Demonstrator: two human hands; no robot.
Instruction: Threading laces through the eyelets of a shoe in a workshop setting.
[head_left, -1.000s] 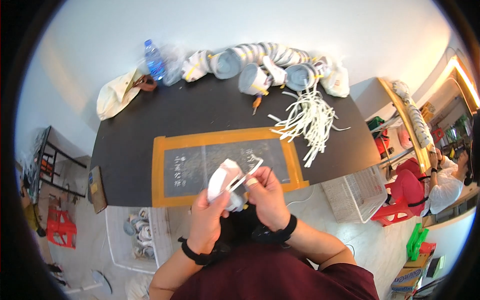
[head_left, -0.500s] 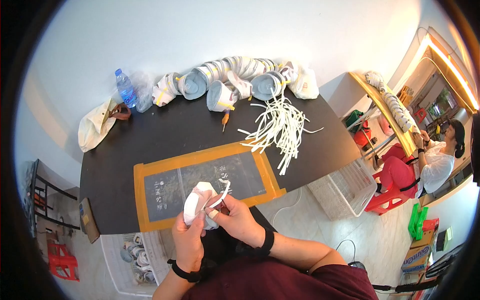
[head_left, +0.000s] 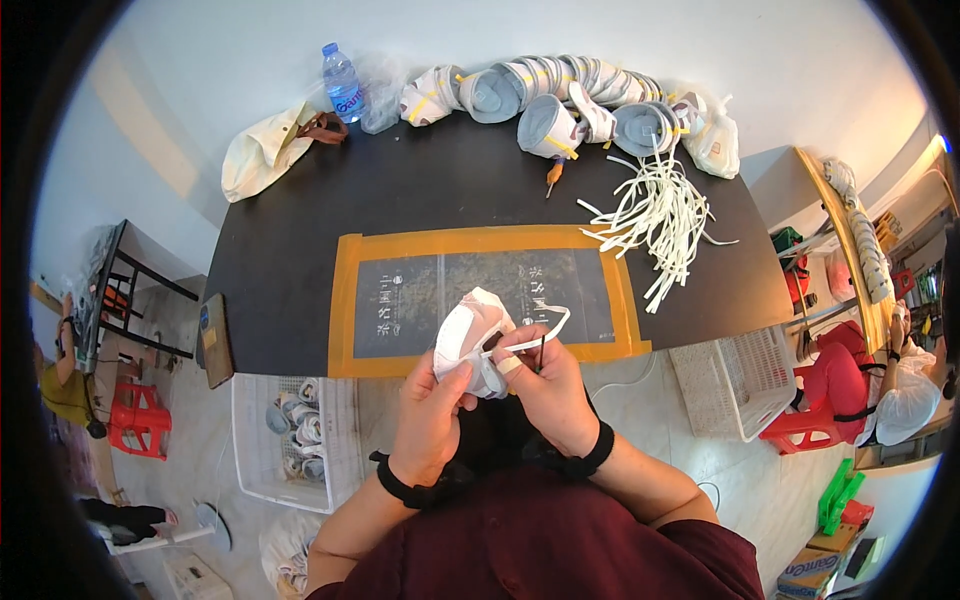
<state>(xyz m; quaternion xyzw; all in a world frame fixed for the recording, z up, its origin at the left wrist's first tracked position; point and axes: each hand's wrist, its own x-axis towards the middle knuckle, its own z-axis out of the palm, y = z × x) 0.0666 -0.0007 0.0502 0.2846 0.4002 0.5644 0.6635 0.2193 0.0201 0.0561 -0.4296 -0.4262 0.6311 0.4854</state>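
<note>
My left hand (head_left: 432, 405) grips a white cup-shaped face mask (head_left: 468, 333) just in front of the near edge of the black table (head_left: 400, 190). My right hand (head_left: 545, 385) pinches a thin white elastic strap (head_left: 540, 332) that loops off the mask, with a small dark tool held upright between its fingers. Both hands meet over the orange-bordered mat (head_left: 480, 290). Black bands circle both wrists.
A loose heap of white straps (head_left: 660, 215) lies at the right of the table. Stacked masks (head_left: 570, 95) line the far edge, beside a water bottle (head_left: 342, 82) and a cream bag (head_left: 262, 150). White baskets (head_left: 290, 440) (head_left: 745, 385) stand on the floor; a seated person (head_left: 875, 385) is at right.
The view has swung so the table sits more centred. The hands stay joined on the mask, the right hand still working the strap at its edge.
</note>
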